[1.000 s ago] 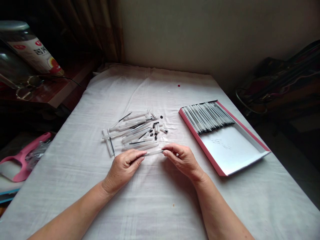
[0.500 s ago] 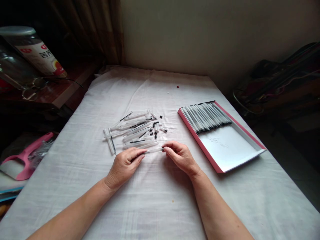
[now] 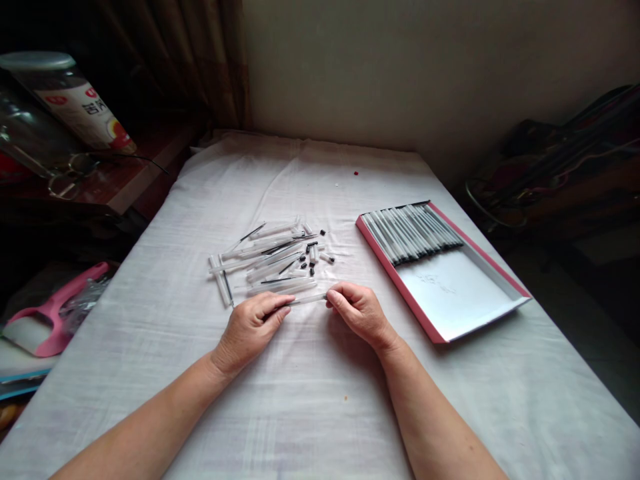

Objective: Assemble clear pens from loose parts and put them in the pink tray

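A clear pen is stretched level between my two hands, just in front of a pile of pen parts. My left hand is closed on its left end, thumb and fingers pinching it. At the other end my right hand pinches the tip, and its fingers hide what sits there. Behind them lie several clear pen barrels, with dark ink refills among them. Small black plugs and short clear pieces are scattered at the pile's right side.
On the right, a pink-edged box lid holds a row of pens with black ends. A red bit lies toward the back of the cloth-covered table. Left of the table are a jar, glasses and a pink-handled object.
Both hands keep their pinch on the pen and have barely moved. The whole view has shifted very slightly.
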The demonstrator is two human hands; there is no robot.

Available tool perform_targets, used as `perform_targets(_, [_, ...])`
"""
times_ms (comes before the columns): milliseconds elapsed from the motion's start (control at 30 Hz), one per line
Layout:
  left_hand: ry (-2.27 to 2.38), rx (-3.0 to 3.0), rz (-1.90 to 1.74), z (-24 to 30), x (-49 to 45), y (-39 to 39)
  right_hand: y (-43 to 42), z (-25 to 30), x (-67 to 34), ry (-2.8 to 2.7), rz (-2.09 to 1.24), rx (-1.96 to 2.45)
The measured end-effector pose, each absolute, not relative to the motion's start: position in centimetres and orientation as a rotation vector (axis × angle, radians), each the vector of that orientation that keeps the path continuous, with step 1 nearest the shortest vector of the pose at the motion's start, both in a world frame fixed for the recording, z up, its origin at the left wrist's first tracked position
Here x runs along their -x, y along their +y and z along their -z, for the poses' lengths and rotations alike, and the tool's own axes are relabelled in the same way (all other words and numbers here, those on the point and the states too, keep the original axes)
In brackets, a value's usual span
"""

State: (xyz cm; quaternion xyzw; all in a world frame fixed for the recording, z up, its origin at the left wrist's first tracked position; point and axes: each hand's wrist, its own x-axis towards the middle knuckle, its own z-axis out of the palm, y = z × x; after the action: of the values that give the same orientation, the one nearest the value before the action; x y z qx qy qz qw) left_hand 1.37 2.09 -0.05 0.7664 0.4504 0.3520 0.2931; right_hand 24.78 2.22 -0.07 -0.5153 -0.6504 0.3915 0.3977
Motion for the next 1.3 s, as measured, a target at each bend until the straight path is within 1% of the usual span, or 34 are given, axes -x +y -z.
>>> perform_targets(167, [1.217, -2.036, -0.915, 0.2, -1.3, 2.0, 2.2, 0.5, -24.8, -1.598, -1.047, 1.247])
perform_targets(333, [1.302, -2.054, -0.818, -0.5, -1.0, 2.2, 2.5, 0.1, -25.3, -1.319, -1.101, 1.265])
perform_targets(433, [1.345, -2.023, -0.77, -0.9, -0.8, 2.4, 2.7, -0.1, -25.5, -1.243, -1.138, 1.26])
perform_targets(633, [1.462, -1.835, -0.844, -0.8, -1.0, 2.3, 2.8, -0.2, -25.4, -1.204, -1.169, 1.273])
perform_targets(800, [1.353, -1.782, -0.794, -0.9, -1.0, 2.5, 2.8, -0.1, -25.5, -1.206, -1.173, 1.251])
perform_targets(1067, [1.398, -1.697, -0.906, -0.4, -0.9, 2.6, 2.8, 0.1, -25.1, -1.206, -1.195, 1.269])
perform_targets(1300, [1.343, -1.85, -0.836, -0.5, -0.9, 2.5, 2.8, 0.0, -24.9, -1.16, -1.229, 1.235])
